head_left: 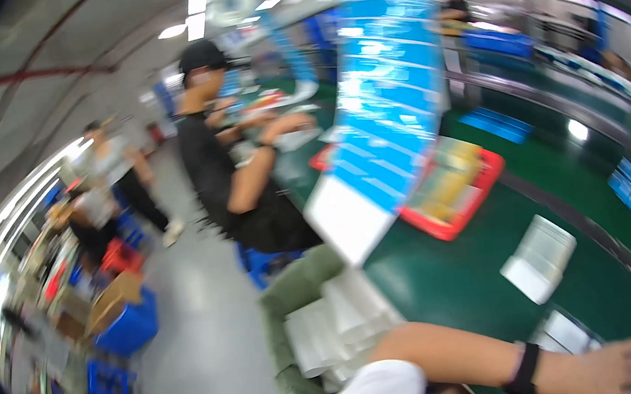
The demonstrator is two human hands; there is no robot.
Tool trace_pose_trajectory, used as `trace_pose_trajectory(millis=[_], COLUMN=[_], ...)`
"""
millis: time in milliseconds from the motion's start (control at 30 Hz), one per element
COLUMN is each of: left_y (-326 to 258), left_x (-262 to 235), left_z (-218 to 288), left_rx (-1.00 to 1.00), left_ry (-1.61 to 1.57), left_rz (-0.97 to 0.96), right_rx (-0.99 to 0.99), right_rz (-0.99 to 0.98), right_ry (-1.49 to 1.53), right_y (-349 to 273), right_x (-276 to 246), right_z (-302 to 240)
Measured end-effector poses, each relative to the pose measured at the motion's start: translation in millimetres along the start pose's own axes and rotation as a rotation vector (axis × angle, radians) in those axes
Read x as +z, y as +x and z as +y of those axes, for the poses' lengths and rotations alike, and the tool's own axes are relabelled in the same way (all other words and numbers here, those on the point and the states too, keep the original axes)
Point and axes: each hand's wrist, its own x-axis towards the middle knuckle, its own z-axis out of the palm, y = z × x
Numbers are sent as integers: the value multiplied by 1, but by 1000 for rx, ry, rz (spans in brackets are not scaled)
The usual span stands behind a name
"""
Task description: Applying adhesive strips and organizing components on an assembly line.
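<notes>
Head view shows, at far left, a blue crate [126, 323] with a cardboard box in it, then a co-worker in black [205, 164] seated along the surface [426, 282]. Next comes a green bin [278, 341] holding a loose pile of white pieces [334, 320]. Beyond it hangs a long blue strip [385, 64], partly in front of a red tray [495, 164] of yellow things [451, 177]. Farther right, a pale packet [544, 252] lies alone on the surface, well apart from the tray, and a white flat piece [562, 333] lies just behind the wrist. The left grip [602, 370] is blurred at the lower right; whether it pinches anything cannot be told. The right one is out of sight. Work looks part-way: the packet seems laid out but not yet put away, while whether the binned pieces are finished or waiting is unclear.
</notes>
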Motion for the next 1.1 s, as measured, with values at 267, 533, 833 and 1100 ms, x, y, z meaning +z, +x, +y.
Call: trace_pose_trajectory(millis=[267,533,833,1100], left_y=[-27,-30,-41,-39], left_x=[-117,-116,-131,-145], left_z=[-22,2,0,-6], left_rx=[-451,-474,-423,-588], left_ry=[-137,-413,-256,-211], left_rz=[-1338,-1322,-1338,-1369], right_rx=[-323,-463,-171,-227], right_rz=[175,160,-290,-357], right_ry=[-163,-1692,-2208,-2270], right_y=[19,36,119,133], right_x=[-42,-32,-39,-34], right_z=[-51,-123,-126,-136])
